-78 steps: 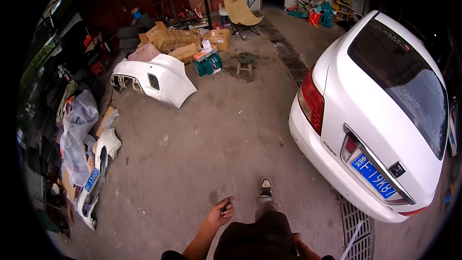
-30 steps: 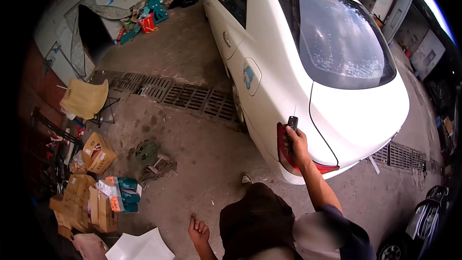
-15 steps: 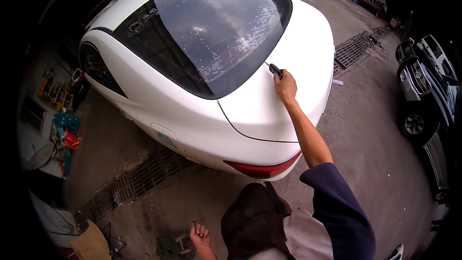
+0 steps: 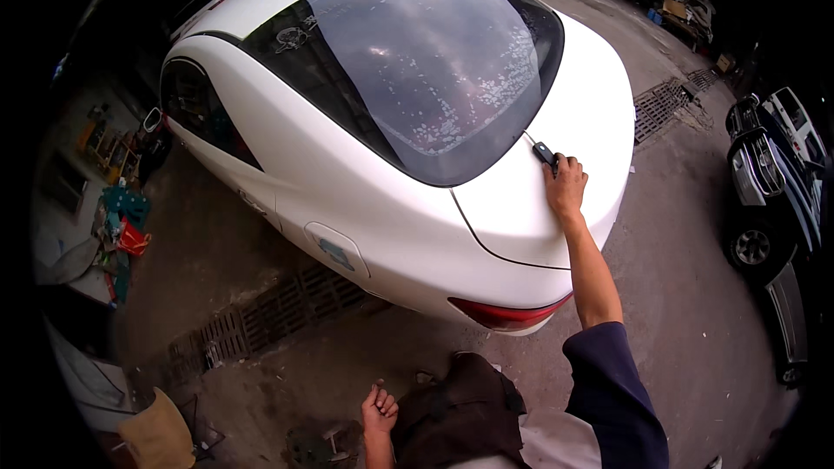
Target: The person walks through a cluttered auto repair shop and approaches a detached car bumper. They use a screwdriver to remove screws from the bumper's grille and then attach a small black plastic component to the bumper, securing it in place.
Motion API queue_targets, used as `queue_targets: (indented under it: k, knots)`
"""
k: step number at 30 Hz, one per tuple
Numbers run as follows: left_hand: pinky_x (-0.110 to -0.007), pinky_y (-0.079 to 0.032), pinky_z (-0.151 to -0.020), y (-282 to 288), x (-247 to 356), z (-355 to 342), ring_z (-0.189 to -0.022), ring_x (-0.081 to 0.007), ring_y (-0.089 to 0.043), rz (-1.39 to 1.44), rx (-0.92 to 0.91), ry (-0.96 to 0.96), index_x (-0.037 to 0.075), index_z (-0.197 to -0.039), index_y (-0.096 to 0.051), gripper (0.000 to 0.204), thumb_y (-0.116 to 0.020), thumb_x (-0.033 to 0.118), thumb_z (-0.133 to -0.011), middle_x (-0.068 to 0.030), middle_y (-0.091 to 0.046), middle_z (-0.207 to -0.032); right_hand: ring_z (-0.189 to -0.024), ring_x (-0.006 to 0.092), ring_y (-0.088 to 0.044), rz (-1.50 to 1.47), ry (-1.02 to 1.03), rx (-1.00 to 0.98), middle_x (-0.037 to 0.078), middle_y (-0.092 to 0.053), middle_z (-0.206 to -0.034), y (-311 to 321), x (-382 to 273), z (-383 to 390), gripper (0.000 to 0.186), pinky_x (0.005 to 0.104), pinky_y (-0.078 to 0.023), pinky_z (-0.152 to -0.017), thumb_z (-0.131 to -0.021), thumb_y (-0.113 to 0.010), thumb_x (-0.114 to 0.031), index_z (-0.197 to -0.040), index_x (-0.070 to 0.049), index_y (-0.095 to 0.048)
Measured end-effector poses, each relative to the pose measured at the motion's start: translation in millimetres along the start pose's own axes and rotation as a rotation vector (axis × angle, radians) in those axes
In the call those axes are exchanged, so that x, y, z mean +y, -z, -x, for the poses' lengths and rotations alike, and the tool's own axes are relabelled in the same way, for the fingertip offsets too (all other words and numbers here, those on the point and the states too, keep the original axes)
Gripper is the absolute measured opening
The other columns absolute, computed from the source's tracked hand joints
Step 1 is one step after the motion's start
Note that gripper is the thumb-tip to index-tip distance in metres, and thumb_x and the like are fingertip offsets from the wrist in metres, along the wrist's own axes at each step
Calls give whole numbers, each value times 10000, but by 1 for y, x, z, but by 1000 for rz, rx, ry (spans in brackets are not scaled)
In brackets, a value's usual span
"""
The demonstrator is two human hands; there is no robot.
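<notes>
Grey concrete floor (image 4: 686, 313) spreads through a dim work area, its edges falling away into black at the round rim of the view. At the rear of a white sedan (image 4: 287, 156), a slim black car key (image 4: 545, 153) is held over the boot lid, its thin metal blade (image 4: 528, 136) pointing toward the glass. The right hand (image 4: 566, 187) has its fingers closed around the key's body; whether key or knuckles touch the paint, I cannot tell. Around them lies the smooth white boot lid (image 4: 504, 213), bordered by a dark curved seam, and beyond it the large tinted rear window (image 4: 434, 52), mottled with pale specks. Below, at the nearest corner, sits a long red tail lamp (image 4: 508, 314); farther along the flank, a fuel flap bears a blue sticker (image 4: 334, 252).

Well apart from the car, the left hand (image 4: 380, 411) hangs beside dark brown clothing (image 4: 460, 421), its fingers loosely bent, half open, with nothing seen in them. Slotted metal drain grating (image 4: 278, 313) runs along the floor beside the sedan. Farther out are a tan fabric folding chair (image 4: 158, 434) at lower left, a bright red container (image 4: 132, 239) touching teal pieces (image 4: 126, 204), and a dark vehicle with a chrome grille (image 4: 757, 169) at far right.
</notes>
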State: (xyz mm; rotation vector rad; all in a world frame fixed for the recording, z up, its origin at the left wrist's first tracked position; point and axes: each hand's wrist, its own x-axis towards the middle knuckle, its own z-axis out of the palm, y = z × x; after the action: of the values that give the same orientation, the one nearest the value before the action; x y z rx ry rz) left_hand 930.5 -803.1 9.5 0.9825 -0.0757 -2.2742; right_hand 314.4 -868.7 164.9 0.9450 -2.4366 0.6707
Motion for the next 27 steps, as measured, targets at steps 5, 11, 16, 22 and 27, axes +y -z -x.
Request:
queue_targets:
  k: [5,11,16,22,27]
  knots:
    - [-213,-249,-404,20,11,16,-464,-64,-314,104,23,-59,67,-1096,-578,226,-455,241,-1023,50,-356,-572,-824,357,-638,23,-8,-17,169,-674,-912,-8,34,12,317,469,-453,-732,-992,-490,-292,-1027,-10,-632]
    - [-203,-261,-397,44,-12,57,-459,-48,-317,223,103,-283,45,-1102,-556,246,-416,236,-1036,58,-372,-582,-611,261,-522,-590,-217,-100,115,-597,-740,-61,12,-26,539,382,-404,-579,-1016,-441,-418,-993,78,-652]
    - [-212,-236,-412,48,-49,77,-482,-49,-299,372,160,-346,37,-1137,-546,269,-444,262,-1030,57,-348,-603,-519,72,-247,-1371,-216,-404,-41,-308,-612,-38,-193,40,489,273,-185,-469,-1013,-476,-428,-863,13,-626]
    - [-215,-239,-400,108,-79,125,-484,-60,-310,595,309,-618,34,-1091,-559,243,-461,246,-1022,45,-359,-603,-524,86,-297,-1615,-308,-1862,-37,-354,-616,47,-433,277,352,260,-274,-533,-1016,-486,-382,-874,-62,-517]
    - [-208,-244,-429,145,-88,201,-501,-66,-281,739,371,-992,43,-1162,-565,287,-438,267,-1036,49,-343,-624,-493,103,-302,-602,-79,-2612,-41,-333,-576,130,-451,490,388,297,-289,-563,-1024,-420,-401,-870,-60,-521]
